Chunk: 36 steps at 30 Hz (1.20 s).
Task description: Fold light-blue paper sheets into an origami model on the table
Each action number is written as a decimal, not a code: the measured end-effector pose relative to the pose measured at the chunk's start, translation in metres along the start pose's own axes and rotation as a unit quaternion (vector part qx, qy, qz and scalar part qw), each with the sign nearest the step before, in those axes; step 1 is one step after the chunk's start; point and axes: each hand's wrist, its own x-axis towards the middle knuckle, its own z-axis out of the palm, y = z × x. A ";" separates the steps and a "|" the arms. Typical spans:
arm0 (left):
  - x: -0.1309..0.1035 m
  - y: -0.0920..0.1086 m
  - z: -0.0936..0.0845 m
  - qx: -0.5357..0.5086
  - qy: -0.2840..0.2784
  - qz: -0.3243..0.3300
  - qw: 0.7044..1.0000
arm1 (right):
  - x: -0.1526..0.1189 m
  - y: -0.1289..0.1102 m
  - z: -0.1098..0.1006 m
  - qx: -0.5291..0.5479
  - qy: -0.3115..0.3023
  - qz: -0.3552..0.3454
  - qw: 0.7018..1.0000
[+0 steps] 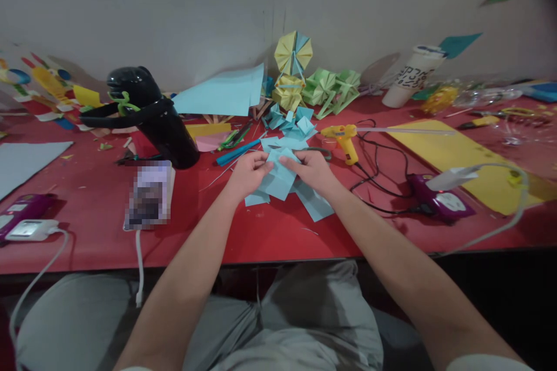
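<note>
Between my two hands is a small light-blue paper square (282, 178), held above the red table. My left hand (252, 173) pinches its left edge between thumb and fingers. On the upper right edge my right hand (314, 169) grips the same paper, thumb on top. More light-blue paper pieces (316, 202) lie under and around it on the table. Just beyond the hands sits a pile of folded light-blue paper (292, 123). A pair of scissors, partly hidden, shows its handle (324, 153) behind my right hand.
A yellow glue gun (345, 140) with its black cord lies to the right, near a purple power strip (444, 197). On the left stand a black tumbler (159, 122) and a phone (150, 197). Folded paper ornaments (293, 55) and a white cup (411, 76) stand by the wall.
</note>
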 end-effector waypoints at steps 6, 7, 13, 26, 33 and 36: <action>0.002 -0.003 -0.004 0.012 0.017 -0.010 1.000 | 0.002 0.001 0.000 0.029 -0.014 0.004 0.999; 0.002 -0.003 -0.004 0.009 0.018 -0.015 1.000 | 0.002 0.002 -0.001 0.022 -0.008 -0.006 1.000; 0.002 -0.003 -0.002 -0.011 0.030 -0.032 0.999 | 0.003 0.002 0.000 0.034 0.021 -0.034 0.999; -0.002 0.001 -0.003 -0.024 0.002 -0.046 0.999 | 0.003 0.004 0.000 0.111 -0.003 0.007 0.994; -0.003 0.003 0.001 -0.030 -0.008 -0.022 0.999 | 0.003 0.002 -0.001 0.091 0.009 0.000 0.996; -0.003 0.003 0.003 -0.001 0.001 0.007 1.000 | 0.004 0.005 0.000 0.089 0.001 -0.008 0.996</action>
